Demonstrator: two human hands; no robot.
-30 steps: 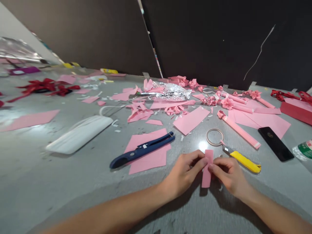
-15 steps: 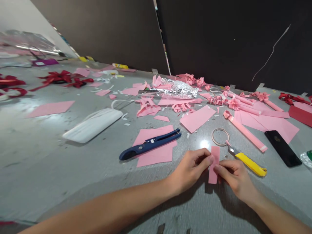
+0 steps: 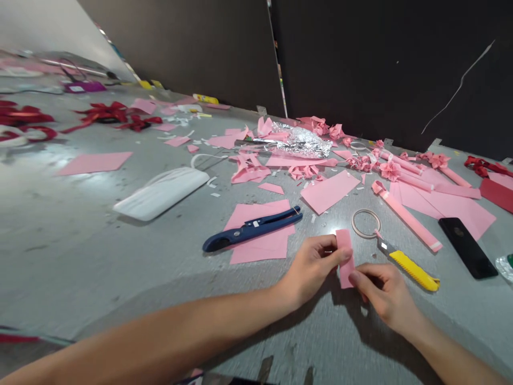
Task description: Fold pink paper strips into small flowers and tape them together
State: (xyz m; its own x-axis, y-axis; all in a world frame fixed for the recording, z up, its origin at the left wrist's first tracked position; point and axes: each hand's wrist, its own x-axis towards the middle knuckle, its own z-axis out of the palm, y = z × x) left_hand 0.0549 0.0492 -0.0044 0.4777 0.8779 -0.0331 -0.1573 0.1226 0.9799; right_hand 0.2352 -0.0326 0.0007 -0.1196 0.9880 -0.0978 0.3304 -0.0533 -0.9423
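A small strip of pink paper is held up between my two hands, above the grey surface. My left hand pinches it from the left, thumb across its middle. At its lower right edge, my right hand grips it between thumb and fingers. Just beyond my right hand lie a yellow utility knife and a roll of tape. Dark blue pliers or shears rest on pink paper sheets to the left of my hands.
A white glue-gun-like or mouse-shaped object lies at the left. Crumpled clear wrap and pink paper flowers line the dark wall. A rolled pink paper tube and a black phone are at the right. Red ribbon bows sit far left.
The pink strip has tilted and moved slightly left and up. My left thumb lies further across it, and my right hand has slid toward its lower end. The view has shifted slightly.
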